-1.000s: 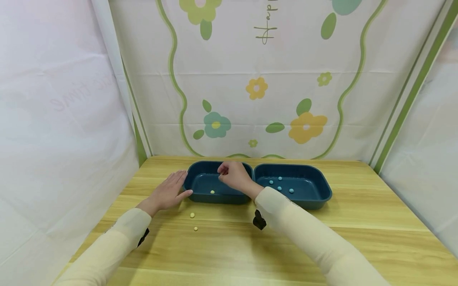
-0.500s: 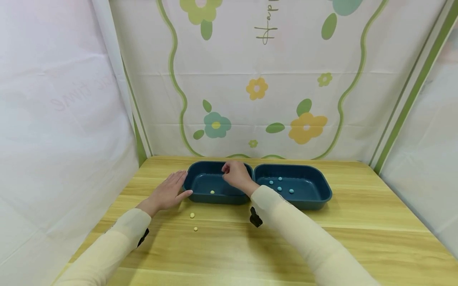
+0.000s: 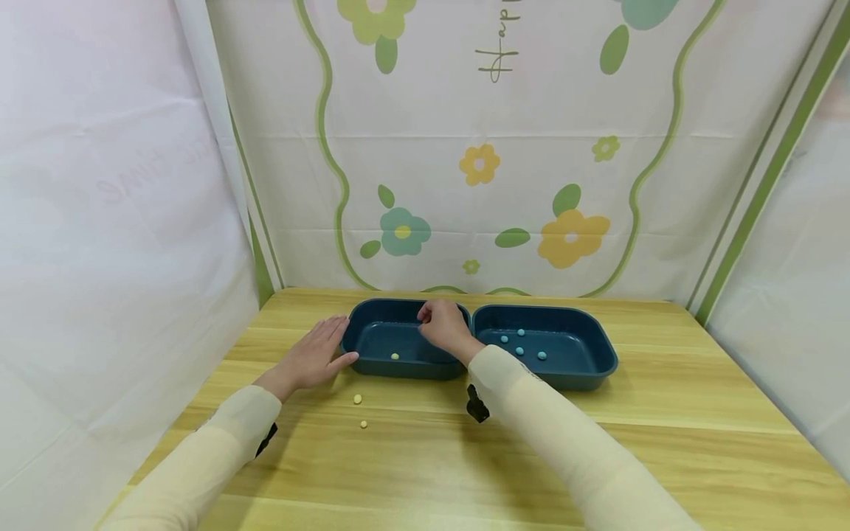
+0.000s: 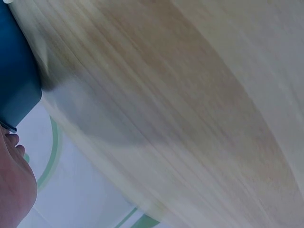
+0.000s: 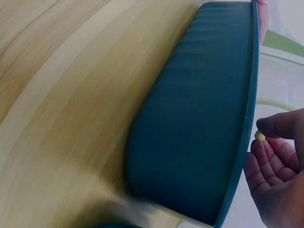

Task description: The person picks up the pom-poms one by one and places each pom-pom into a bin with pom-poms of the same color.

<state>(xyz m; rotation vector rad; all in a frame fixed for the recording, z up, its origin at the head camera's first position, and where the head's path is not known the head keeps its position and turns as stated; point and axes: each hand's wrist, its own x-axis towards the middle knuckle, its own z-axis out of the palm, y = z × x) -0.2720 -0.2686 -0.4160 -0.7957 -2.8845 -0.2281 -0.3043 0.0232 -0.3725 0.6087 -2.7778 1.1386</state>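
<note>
My right hand (image 3: 443, 326) is over the right part of the left dark-blue tray (image 3: 405, 369). In the right wrist view, thumb and fingers pinch a small pale yellow ball (image 5: 260, 135) above the tray rim; the head view hides this ball. With its fingers straight, my left hand (image 3: 311, 358) touches that tray's left end. A similar yellow ball (image 3: 395, 356) lies inside the same tray near its front wall. Two further yellow balls, one nearer the tray (image 3: 357, 399) and one closer to me (image 3: 363, 424), rest on the table.
A second dark-blue tray (image 3: 578, 380) stands right beside the first and holds several small light-blue balls (image 3: 520, 351). Both trays are near the back of the wooden table (image 3: 412, 472). Fabric with printed flowers (image 3: 571, 237) hangs behind, and white cloth hangs at both sides.
Over the last second my right hand has shifted slightly to the right above the left tray. My left hand and the balls in view have stayed where they were.
</note>
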